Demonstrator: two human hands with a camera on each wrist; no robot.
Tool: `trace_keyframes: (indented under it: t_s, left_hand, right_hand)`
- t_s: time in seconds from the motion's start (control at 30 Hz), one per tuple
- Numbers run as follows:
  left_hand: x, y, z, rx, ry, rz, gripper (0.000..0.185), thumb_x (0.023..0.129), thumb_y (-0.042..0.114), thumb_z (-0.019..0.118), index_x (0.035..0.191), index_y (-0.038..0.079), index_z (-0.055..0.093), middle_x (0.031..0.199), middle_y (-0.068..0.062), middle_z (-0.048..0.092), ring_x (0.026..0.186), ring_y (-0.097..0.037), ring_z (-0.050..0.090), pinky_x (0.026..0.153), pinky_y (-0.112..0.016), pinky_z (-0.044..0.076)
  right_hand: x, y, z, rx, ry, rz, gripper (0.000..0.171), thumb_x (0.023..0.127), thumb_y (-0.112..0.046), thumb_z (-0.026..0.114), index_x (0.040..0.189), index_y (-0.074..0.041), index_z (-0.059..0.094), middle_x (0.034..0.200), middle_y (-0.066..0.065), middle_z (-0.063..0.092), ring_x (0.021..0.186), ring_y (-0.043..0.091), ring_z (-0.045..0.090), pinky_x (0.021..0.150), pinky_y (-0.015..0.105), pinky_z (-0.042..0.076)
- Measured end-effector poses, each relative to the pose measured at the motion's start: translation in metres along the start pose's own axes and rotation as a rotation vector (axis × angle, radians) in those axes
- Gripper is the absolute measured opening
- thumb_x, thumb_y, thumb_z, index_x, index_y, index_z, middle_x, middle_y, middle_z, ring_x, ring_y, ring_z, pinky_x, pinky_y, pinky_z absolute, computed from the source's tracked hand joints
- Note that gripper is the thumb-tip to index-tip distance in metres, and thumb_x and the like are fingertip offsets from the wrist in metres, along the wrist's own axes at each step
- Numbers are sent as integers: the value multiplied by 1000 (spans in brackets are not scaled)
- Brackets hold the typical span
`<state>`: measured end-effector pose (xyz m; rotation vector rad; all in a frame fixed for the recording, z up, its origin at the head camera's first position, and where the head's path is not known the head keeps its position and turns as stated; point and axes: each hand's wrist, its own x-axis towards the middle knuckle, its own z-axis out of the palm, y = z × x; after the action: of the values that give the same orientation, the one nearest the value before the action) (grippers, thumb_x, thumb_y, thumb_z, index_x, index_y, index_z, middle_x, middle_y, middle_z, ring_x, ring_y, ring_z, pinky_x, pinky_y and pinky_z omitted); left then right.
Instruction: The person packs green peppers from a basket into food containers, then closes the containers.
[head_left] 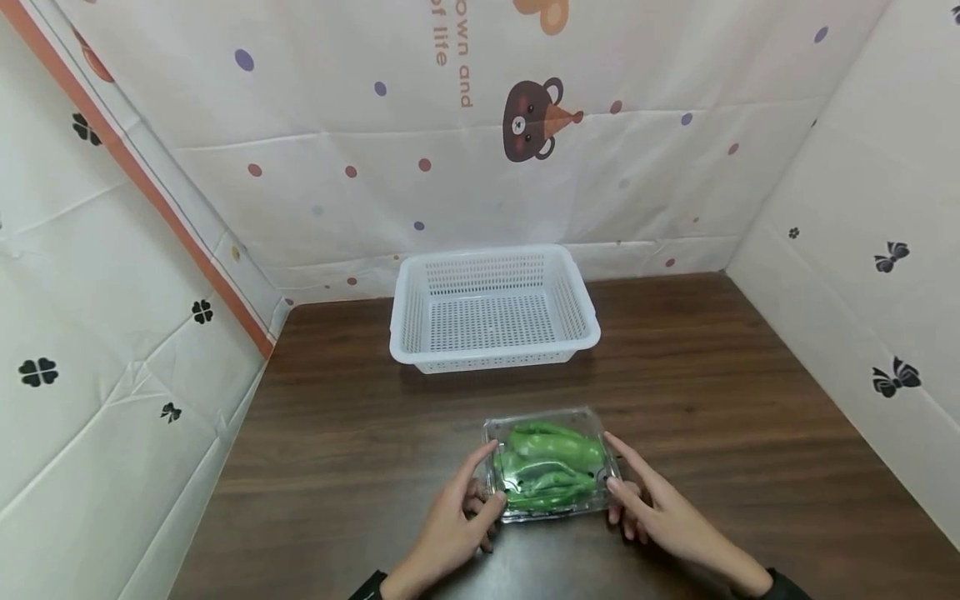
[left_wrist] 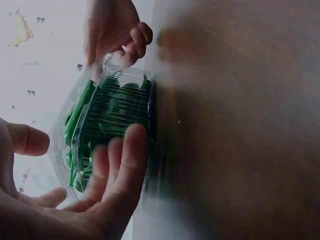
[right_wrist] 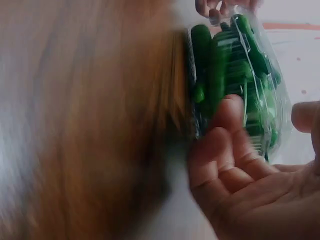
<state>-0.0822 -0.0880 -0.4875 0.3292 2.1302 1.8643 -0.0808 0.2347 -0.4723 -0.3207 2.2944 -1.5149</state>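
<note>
Both hands sit closest to me at the near edge of the table [head_left: 712, 400], one on each side of a clear plastic box [head_left: 551, 463] packed with green peppers [head_left: 555, 467]. On my left hand [head_left: 457, 521] the fingers are extended and only lightly bent, fingertips resting on the box's left wall with the thumb reaching up toward its top corner. My right hand [head_left: 660, 512] mirrors it on the right wall. As I judge it, the box is squeezed lightly between the two sets of fingertips, not gripped by either hand alone, and a hold from both sides suits a thin, springy shell like this. It rests flat on the table between my hands.

Straight ahead of my hands, well apart from the box, a white slotted basket [head_left: 492, 310] stands with nothing in it, its open top facing up.

Both wrist views are blurred. I can't tell from them whether the lid is latched, and I can't count the peppers, since they overlap behind the glare on the plastic. My forearms are cut off at the bottom of the head view, with only dark cuffs showing.
</note>
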Motion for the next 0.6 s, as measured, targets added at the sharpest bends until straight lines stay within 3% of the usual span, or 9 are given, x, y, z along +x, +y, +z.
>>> trace_keyframes:
  t_s: [0.1,0.27,0.6]
  left_hand:
    - [0,-1,1,-81,-35,-43,76,98,6,65,162,31,31,75,-18,67,58,-25,67,50,-46,60]
    - [1,-4,3,-181,-39,-79,83,95,-5,57,161,36,29,70,-21,67,60,-34,69,54,-51,60]
    - [2,-9,2,-312,-29,-79,86,91,-10,56,162,30,30,73,-23,67,62,-25,69,57,-47,62]
  right_hand:
    - [0,4,0,154,-66,-52,66,113,-16,40,167,-19,2,82,22,68,60,31,62,50,37,54]
    - [-2,11,5,282,-97,-141,69,111,-7,40,166,-11,-3,85,31,65,62,29,61,50,39,52]
    - [-4,11,18,355,-19,-99,71,110,-6,45,166,-15,2,86,30,64,64,16,62,54,36,56]
